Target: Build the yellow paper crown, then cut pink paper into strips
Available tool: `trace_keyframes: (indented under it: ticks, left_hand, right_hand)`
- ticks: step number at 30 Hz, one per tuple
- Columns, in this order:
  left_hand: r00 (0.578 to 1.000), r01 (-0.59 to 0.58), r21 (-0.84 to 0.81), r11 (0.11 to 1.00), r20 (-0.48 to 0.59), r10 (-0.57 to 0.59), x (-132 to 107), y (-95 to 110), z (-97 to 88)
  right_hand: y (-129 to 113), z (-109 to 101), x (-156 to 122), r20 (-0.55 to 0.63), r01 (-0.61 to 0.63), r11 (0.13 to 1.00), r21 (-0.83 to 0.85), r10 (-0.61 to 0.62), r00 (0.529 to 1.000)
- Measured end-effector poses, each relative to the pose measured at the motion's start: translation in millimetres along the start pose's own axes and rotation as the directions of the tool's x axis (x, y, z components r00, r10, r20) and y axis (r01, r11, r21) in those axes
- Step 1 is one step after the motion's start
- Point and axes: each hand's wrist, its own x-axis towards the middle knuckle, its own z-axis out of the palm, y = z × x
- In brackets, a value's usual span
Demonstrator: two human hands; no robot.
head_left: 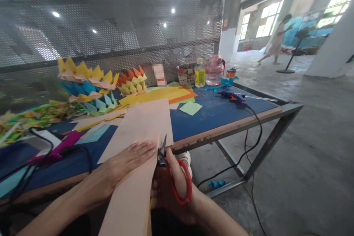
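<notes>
A long sheet of pale pink paper (146, 120) runs from the table over its front edge toward my body. My left hand (125, 164) lies flat on it, fingers stretched out and pressing it down. Just to the right, my right hand (177, 177) grips red-handled scissors (189, 186), thumb through one loop. Their dark blades stand apart at the paper's right side, where a cut edge runs down toward me. The lower fingers of my right hand are partly hidden under the paper and in shadow.
Yellow paper sheets (155, 95) and a light green square (191, 108) lie behind. Folded-paper crowns (88, 77) stand back left. A purple glue gun (55, 149) lies left, a dark blue glue gun (232, 96) right, its cord hanging over the edge. A bottle (200, 73) stands behind.
</notes>
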Motion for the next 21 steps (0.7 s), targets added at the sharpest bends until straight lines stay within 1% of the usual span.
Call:
trace_keyframes:
  ticks: [3, 6, 9, 12, 15, 17, 21]
  left_hand:
    - [1.000, 0.019, -0.016, 1.000, 0.003, -0.019, 1, -1, -1.5]
    - [0.999, 0.041, -0.006, 0.999, -0.023, -0.041, 4, -3, -1.6]
    - [0.999, 0.039, 0.040, 0.998, -0.018, -0.038, 6, -8, 1.5]
    - [0.999, 0.030, 0.069, 0.997, -0.012, -0.029, 6, -10, 5.2]
    - [0.999, 0.024, 0.061, 0.998, -0.050, -0.021, 5, -8, 6.2]
    - [0.998, 0.023, 0.053, 0.998, -0.062, -0.020, 3, -5, 5.6]
    - [0.998, 0.031, 0.045, 0.999, -0.056, -0.029, 1, -1, 5.1]
  right_hand:
    - [0, 2, -2, 0.000, 0.003, 1.000, -0.001, -0.003, 1.000]
    - [-1, 4, -4, -0.052, 0.008, 1.000, -0.006, -0.008, 0.999]
    - [-1, 4, -5, -0.098, 0.004, 1.000, 0.009, -0.004, 0.995]
    - [1, 4, -2, -0.094, -0.002, 0.999, 0.033, 0.005, 0.996]
    - [7, 4, 4, -0.078, 0.003, 0.999, 0.050, 0.001, 0.997]
    - [12, 2, 7, -0.065, 0.034, 0.999, 0.031, -0.032, 0.997]
    - [16, 0, 10, -0.055, 0.147, 0.988, -0.040, -0.149, 0.987]
